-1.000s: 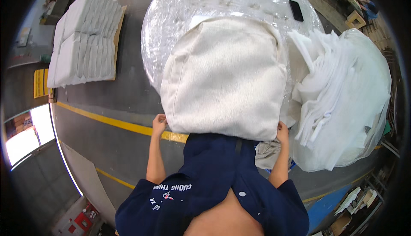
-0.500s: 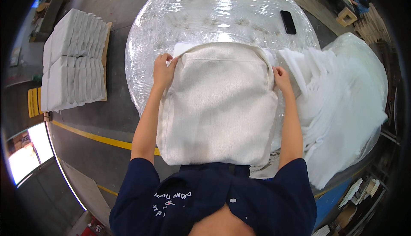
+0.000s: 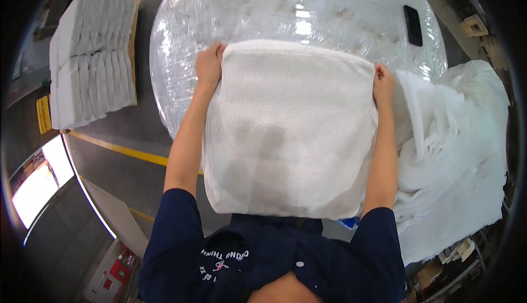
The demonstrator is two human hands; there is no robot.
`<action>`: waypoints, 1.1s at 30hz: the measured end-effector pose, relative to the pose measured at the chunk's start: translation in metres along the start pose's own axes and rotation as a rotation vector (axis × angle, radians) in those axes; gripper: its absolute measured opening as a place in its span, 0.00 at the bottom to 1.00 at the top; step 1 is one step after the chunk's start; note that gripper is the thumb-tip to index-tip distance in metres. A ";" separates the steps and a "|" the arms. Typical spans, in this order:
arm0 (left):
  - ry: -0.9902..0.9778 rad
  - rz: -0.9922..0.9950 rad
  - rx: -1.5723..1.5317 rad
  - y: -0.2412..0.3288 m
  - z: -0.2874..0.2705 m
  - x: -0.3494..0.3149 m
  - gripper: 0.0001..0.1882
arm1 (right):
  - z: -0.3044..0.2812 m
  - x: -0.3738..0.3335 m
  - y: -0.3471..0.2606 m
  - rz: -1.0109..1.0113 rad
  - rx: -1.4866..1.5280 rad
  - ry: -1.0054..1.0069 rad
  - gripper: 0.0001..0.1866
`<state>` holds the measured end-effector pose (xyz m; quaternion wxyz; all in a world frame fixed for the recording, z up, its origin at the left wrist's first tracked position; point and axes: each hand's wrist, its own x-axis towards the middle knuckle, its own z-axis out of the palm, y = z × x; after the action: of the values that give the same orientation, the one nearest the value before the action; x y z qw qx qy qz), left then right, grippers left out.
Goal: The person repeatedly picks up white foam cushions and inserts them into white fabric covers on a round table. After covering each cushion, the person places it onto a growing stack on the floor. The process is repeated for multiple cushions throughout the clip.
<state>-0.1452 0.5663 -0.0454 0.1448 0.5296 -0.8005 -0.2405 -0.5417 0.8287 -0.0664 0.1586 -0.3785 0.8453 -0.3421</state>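
Note:
A cream woven cushion cover point(image 3: 291, 121) is stretched out in front of me, its near edge close to my body. My left hand point(image 3: 210, 67) is closed on its far left corner. At the far right corner, my right hand point(image 3: 383, 86) pinches the fabric between fingers and thumb. The far edge runs fairly straight between both hands. Whether anything fills the cover cannot be made out.
Beneath and beyond the cover is a big round bundle in clear plastic wrap point(image 3: 247, 12), with a black phone point(image 3: 413, 25) on it. White batting sheets point(image 3: 444, 154) heap up at the right. Stacked grey-white pads point(image 3: 93, 61) stand at the left beside a yellow floor line point(image 3: 126, 150).
The cover's far edge has gone from curved and loose to straighter and wider. My right hand has moved outward to the right. The view has shifted slightly.

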 end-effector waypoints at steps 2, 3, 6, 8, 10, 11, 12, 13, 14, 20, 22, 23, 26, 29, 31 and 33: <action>-0.005 0.083 0.086 -0.010 0.001 -0.019 0.12 | -0.002 -0.005 -0.003 0.003 -0.072 -0.094 0.05; -0.012 0.151 0.121 -0.015 -0.001 -0.025 0.12 | -0.008 -0.011 -0.001 0.032 -0.112 -0.146 0.05; -0.050 0.267 0.150 -0.010 -0.007 -0.016 0.12 | -0.021 -0.027 0.004 0.092 -0.204 -0.185 0.05; -0.073 0.255 0.099 -0.002 -0.008 -0.016 0.14 | -0.013 -0.038 -0.007 0.115 -0.240 -0.114 0.05; -0.093 0.161 0.081 0.003 -0.008 -0.010 0.15 | -0.017 -0.041 -0.009 0.070 -0.312 -0.037 0.05; -0.107 0.113 0.071 0.004 -0.007 -0.008 0.16 | -0.019 -0.043 -0.008 0.051 -0.350 -0.001 0.04; -0.065 0.158 0.099 0.000 -0.007 -0.010 0.17 | -0.018 -0.040 -0.016 0.042 -0.410 -0.036 0.04; -0.027 0.197 0.129 -0.004 -0.009 -0.007 0.18 | -0.016 -0.034 -0.027 0.031 -0.470 -0.077 0.04; 0.013 0.235 0.161 -0.010 -0.014 -0.013 0.19 | -0.014 -0.031 -0.040 0.017 -0.529 -0.119 0.04; 0.130 0.297 -0.213 0.019 -0.054 -0.016 0.13 | -0.044 -0.025 -0.042 -0.012 -0.010 0.029 0.11; 0.058 0.375 -0.210 0.031 -0.051 -0.046 0.13 | -0.037 -0.030 -0.052 -0.127 0.015 0.012 0.12; 0.020 0.417 -0.208 0.038 -0.047 -0.051 0.15 | -0.036 -0.032 -0.057 -0.182 0.027 0.005 0.14; 0.095 0.424 -0.105 0.035 -0.043 -0.058 0.17 | -0.030 -0.033 -0.081 -0.307 -0.052 -0.022 0.14; 0.160 0.507 0.020 0.036 -0.034 -0.053 0.14 | -0.029 -0.038 -0.084 -0.226 -0.072 -0.041 0.15; 0.133 0.487 0.022 0.038 -0.030 -0.048 0.12 | -0.031 -0.037 -0.082 -0.201 -0.091 -0.052 0.15; 0.094 0.436 0.056 0.039 -0.032 -0.040 0.10 | -0.030 -0.038 -0.081 -0.205 -0.076 -0.023 0.15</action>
<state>-0.1439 0.6082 0.0034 0.2159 0.3585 -0.8947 -0.1561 -0.4893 0.8321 0.0126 0.1177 -0.4727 0.8126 -0.3201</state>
